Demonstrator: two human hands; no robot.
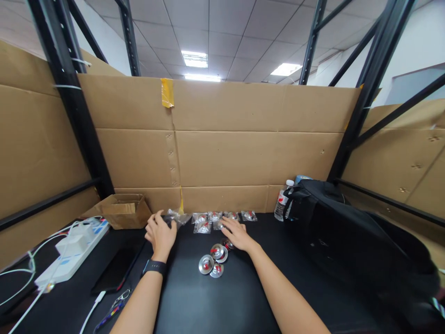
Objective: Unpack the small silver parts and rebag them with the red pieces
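Though some discs point(206, 265) lie loose, several packets point(202, 227) sit filled; whether left hand point(161, 234) or right hand point(238, 234) grips anything can't be made out.

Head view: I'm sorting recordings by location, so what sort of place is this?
Probably a makeshift work booth inside an office or workshop: black metal posts frame it, cardboard panels wall in the black tabletop, and a tiled ceiling with lights shows above.

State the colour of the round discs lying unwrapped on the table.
The discs are shiny silver with red markings, seen in the head view.
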